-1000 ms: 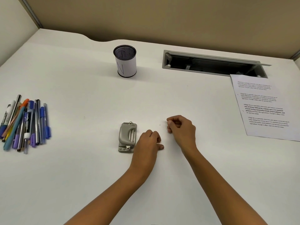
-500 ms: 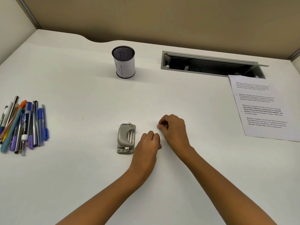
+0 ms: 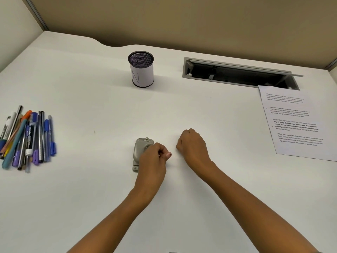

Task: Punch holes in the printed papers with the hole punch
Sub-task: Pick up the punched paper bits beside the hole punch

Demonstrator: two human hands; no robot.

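Lying far left on the white surface [image 3: 91, 189] are pens [image 3: 27, 137], then the hole punch [image 3: 139, 152] under the left hand [image 3: 153, 161], its grip curled onto it, the right hand [image 3: 194, 147] fisted empty beside, and printed papers [image 3: 295, 121] far right.

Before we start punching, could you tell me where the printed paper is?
The printed paper lies flat at the desk's far right, beside the open cable tray, well away from the hole punch.

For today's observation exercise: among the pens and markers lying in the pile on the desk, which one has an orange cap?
The slim pen near the left of the pile, its orange cap pointing away from the person. Its neighbours are capped in purple, blue, teal or black.
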